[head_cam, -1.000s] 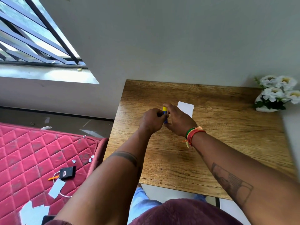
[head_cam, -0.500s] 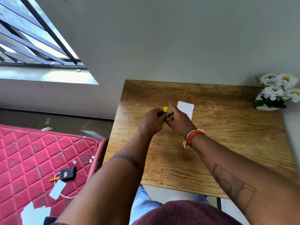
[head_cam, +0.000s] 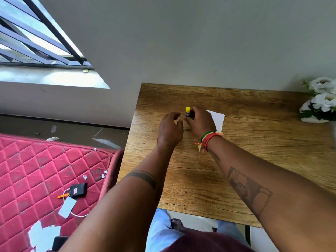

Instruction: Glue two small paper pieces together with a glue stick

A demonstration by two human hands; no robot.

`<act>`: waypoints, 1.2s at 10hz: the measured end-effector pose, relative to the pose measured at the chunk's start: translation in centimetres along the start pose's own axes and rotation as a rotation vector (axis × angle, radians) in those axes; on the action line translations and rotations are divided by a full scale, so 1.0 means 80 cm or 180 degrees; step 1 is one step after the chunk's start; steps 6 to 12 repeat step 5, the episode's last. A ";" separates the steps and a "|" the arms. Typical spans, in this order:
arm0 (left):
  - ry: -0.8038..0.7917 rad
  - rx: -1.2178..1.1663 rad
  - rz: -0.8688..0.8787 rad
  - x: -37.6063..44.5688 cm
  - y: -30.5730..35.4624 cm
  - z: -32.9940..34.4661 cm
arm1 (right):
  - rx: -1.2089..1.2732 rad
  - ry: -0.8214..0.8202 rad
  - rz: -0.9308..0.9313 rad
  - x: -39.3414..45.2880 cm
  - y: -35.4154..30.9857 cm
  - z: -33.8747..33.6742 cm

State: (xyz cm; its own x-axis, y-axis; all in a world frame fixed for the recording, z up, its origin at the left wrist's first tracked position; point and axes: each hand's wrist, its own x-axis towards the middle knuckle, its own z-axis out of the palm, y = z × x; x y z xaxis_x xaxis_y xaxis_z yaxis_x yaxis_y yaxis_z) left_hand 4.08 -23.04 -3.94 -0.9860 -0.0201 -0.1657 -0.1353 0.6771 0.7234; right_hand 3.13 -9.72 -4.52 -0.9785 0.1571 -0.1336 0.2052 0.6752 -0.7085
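A small glue stick (head_cam: 187, 111) with a yellow cap and dark blue body stands upright near the middle of the wooden table (head_cam: 254, 160). My right hand (head_cam: 201, 120) is closed around its body. My left hand (head_cam: 170, 128) hovers just left of it, fingers apart and holding nothing. A white paper piece (head_cam: 217, 119) lies flat on the table behind my right hand, partly hidden by it. A second paper piece is not visible on the table.
A white flower pot (head_cam: 320, 104) sits at the table's right edge by the wall. To the left, a red quilted mattress (head_cam: 36, 170) holds paper scraps, a black device (head_cam: 78, 190) and a cable. The wall runs along the table's far edge.
My left hand has let go of the glue stick and moved slightly left with fingers spread. The right hand keeps hold of the stick, which now stands upright.
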 end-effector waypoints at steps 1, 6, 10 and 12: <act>-0.0068 0.0031 0.0025 0.004 -0.005 0.001 | -0.0265 -0.0052 0.0104 0.007 0.004 0.009; -0.0077 0.0063 0.0162 0.002 0.020 -0.006 | 0.0001 -0.0423 0.0307 -0.002 0.011 -0.021; -0.0077 0.0063 0.0162 0.002 0.020 -0.006 | 0.0001 -0.0423 0.0307 -0.002 0.011 -0.021; -0.0077 0.0063 0.0162 0.002 0.020 -0.006 | 0.0001 -0.0423 0.0307 -0.002 0.011 -0.021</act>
